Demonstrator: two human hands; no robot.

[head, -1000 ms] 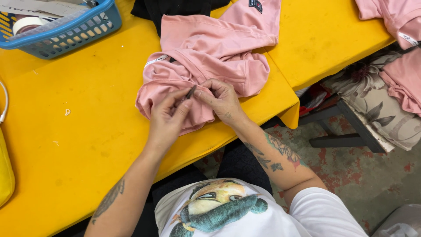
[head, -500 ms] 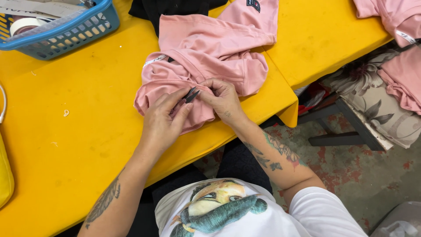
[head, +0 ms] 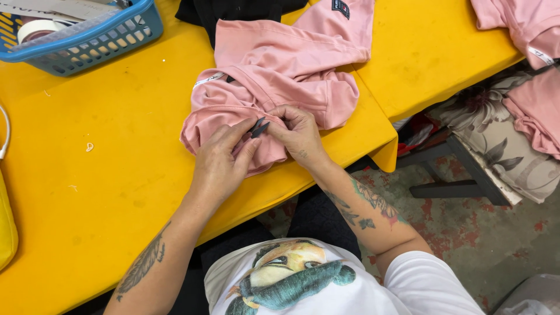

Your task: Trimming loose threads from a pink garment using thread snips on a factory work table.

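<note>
Garment: pink garment (head: 274,87) on yellow tabletop (head: 116,175), unmoved since earlier.
Left hand (head: 219,163): fingers still clamped on dark snips (head: 258,126).
Right hand (head: 300,134): fingers still pinching fabric.
Label: small dark patch (head: 340,7), upper sleeve.

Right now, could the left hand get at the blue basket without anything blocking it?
Probably yes: the left hand holds dark snips on the pink garment, and only bare yellow table lies between it and the blue basket.

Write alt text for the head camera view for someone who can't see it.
Two bare hands work on a pink garment on a yellow table: the left hand holds small dark snips, the right hand pinches the fabric. A blue basket sits at the far left.
</note>
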